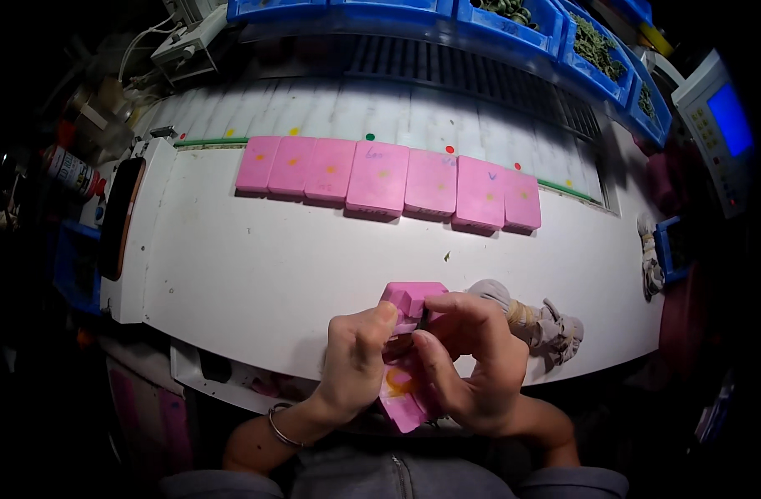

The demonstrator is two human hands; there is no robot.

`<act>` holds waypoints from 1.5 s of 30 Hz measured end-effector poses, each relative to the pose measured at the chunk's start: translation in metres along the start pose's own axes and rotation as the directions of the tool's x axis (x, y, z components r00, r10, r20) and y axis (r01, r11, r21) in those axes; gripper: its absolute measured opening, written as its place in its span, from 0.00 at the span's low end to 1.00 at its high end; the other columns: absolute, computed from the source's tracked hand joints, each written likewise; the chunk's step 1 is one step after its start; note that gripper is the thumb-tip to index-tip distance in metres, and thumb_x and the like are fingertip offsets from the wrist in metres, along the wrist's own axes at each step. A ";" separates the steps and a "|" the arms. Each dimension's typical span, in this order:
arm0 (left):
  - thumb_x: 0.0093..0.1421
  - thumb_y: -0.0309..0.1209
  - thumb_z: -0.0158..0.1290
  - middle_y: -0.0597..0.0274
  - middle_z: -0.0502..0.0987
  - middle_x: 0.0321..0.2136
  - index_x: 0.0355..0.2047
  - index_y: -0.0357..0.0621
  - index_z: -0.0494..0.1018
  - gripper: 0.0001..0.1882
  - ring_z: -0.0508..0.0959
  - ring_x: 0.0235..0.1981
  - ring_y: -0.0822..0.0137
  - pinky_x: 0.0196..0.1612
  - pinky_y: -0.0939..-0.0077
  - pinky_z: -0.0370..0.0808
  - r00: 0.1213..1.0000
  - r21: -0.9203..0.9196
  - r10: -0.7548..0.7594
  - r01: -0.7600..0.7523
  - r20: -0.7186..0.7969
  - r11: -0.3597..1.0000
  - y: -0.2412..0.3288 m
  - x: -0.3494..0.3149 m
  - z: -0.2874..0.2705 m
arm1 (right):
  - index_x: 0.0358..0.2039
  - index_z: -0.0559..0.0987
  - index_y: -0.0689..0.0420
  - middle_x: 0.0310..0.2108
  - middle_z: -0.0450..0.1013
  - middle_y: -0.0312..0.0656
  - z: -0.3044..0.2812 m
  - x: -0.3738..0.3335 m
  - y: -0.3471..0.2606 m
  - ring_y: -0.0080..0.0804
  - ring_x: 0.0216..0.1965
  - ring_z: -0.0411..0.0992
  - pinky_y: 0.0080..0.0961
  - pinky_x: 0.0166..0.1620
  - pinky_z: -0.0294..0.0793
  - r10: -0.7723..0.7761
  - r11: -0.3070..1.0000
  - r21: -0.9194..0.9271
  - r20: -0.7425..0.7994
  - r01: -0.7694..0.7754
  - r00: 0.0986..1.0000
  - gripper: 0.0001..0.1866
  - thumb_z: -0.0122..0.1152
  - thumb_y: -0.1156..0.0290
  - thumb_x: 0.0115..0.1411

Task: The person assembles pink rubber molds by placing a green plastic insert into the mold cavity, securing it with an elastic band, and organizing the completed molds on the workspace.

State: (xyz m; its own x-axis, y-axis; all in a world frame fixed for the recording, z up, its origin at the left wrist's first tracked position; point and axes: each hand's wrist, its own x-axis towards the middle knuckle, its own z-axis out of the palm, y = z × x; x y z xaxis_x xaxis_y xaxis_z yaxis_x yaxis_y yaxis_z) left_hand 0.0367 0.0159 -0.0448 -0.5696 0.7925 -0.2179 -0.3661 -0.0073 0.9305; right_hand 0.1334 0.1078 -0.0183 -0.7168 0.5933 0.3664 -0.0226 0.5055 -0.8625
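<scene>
In front of me at the near edge of the table, an opened pink rubber mold (414, 290) is bent apart, with a yellow ring mark on its lower flap. My left hand (353, 353) is closed around its left side, the thumb pressing near the top. My right hand (479, 359) has its thumb and index finger drawn together at the opening, around a small dark piece (424, 319) whose shape is mostly hidden. Beyond my hands, several closed pink molds (376, 179) lie side by side in a row.
A bundle of grey cloth tied with a tan band (526, 316) lies right of my hands. Blue bins (513, 25) with small green pieces stand at the back. A phone (123, 218) rests at the left, and a device with a blue screen (730, 121) stands at the right.
</scene>
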 end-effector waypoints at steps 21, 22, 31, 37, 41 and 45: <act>0.65 0.44 0.40 0.65 0.71 0.21 0.24 0.29 0.70 0.27 0.66 0.24 0.79 0.28 0.83 0.66 0.997 0.025 -0.080 0.080 0.019 0.996 -0.004 0.009 0.003 | 0.33 0.66 0.62 0.23 0.67 0.33 -0.007 0.006 0.004 0.08 0.20 0.63 0.06 0.21 0.60 0.385 0.869 0.282 0.136 -0.408 0.913 0.12 0.59 0.85 0.51; 0.65 0.45 0.40 0.63 0.73 0.22 0.26 0.28 0.72 0.27 0.67 0.25 0.79 0.29 0.83 0.67 0.993 0.047 -0.112 0.110 0.034 0.993 -0.005 0.010 0.002 | 0.32 0.67 0.62 0.20 0.67 0.30 -0.006 0.003 0.004 0.07 0.18 0.62 0.04 0.19 0.58 0.392 0.861 0.312 0.097 -0.402 0.915 0.12 0.61 0.84 0.51; 0.60 0.58 0.40 0.48 0.74 0.35 0.39 0.25 0.71 0.38 0.75 0.25 0.67 0.29 0.77 0.74 0.973 -0.047 -0.005 0.016 0.230 0.999 0.001 0.016 -0.040 | 0.33 0.72 0.59 0.18 0.68 0.42 -0.042 -0.021 -0.010 0.33 0.16 0.68 0.23 0.20 0.66 -0.080 0.997 -0.010 0.111 0.082 0.991 0.15 0.63 0.85 0.43; 0.44 0.37 0.66 0.47 0.74 0.35 0.38 0.30 0.75 0.26 0.77 0.29 0.64 0.32 0.75 0.74 0.847 0.252 0.320 -0.450 0.424 0.857 0.033 0.001 -0.002 | 0.42 0.68 0.63 0.22 0.70 0.47 -0.077 -0.014 -0.037 0.40 0.20 0.72 0.30 0.21 0.72 -0.070 0.970 -0.143 0.615 0.199 0.786 0.17 0.59 0.84 0.51; 0.44 0.27 0.63 0.54 0.76 0.28 0.31 0.34 0.79 0.13 0.77 0.28 0.65 0.31 0.78 0.73 0.871 0.243 0.348 -0.442 0.346 0.864 0.030 -0.007 0.003 | 0.31 0.75 0.74 0.23 0.70 0.51 -0.040 -0.008 -0.007 0.38 0.20 0.71 0.22 0.19 0.69 -0.700 0.693 -0.167 0.078 0.701 0.710 0.15 0.65 0.82 0.40; 0.44 0.28 0.64 0.56 0.76 0.27 0.30 0.35 0.79 0.13 0.76 0.28 0.66 0.30 0.79 0.73 0.870 0.318 0.341 -0.456 0.356 0.831 0.031 -0.010 0.001 | 0.31 0.75 0.74 0.23 0.70 0.51 -0.038 -0.014 -0.012 0.39 0.21 0.72 0.23 0.20 0.71 -0.623 0.761 -0.171 0.074 0.625 0.779 0.16 0.65 0.81 0.39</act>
State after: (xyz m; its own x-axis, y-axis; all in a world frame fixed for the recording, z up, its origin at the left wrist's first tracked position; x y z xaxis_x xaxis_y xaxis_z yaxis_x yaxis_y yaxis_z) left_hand 0.0317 0.0088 -0.0138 -0.3586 0.9040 0.2328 0.1900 -0.1735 0.9663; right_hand 0.1701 0.1175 -0.0001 -0.5958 0.1005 0.7968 -0.3465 0.8629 -0.3679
